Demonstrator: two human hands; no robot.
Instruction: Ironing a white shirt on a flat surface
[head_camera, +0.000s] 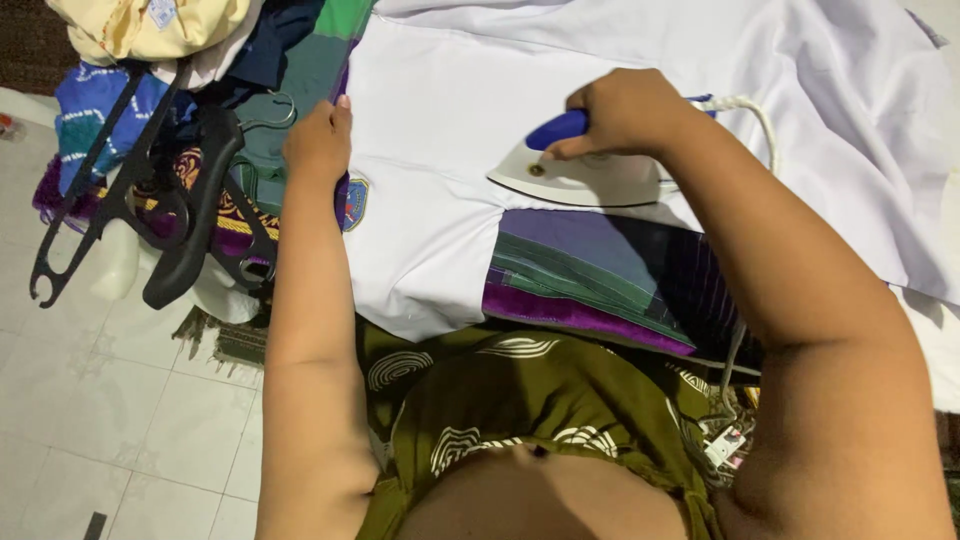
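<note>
White floor tiles (110, 400) fill the lower left of the head view, and on the floor a striped cloth (610, 275) in purple, green and blue lies spread as the ironing surface. Over this cloth lies a white shirt (440, 120) with a small coloured badge (354, 203) near its edge.

One view only, from above. The right hand (625, 112) is closed around the blue handle (558, 128) of a white iron (590, 178); the fingers wrap the handle fully, and the thumb side points toward the left hand. The iron rests flat on the white shirt, directly under the right hand, with its pointed end toward the left hand. A white cord (745, 110) leaves the iron behind the right wrist and runs over the shirt.

The left hand (320, 140) is pressed on the edge of the shirt, fingers held together and bent down over the border of the fabric, so it holds the cloth flat. The badge is just below this hand, on the side near the body.

Beyond the left hand, away from the iron, several black clothes hangers (150, 210) lie crossed over a pile of coloured clothes (150, 30), yellow, blue and dark. Between both arms, close to the body, an olive-green garment (520, 400) with white curved patterns covers the lap of the person.
</note>
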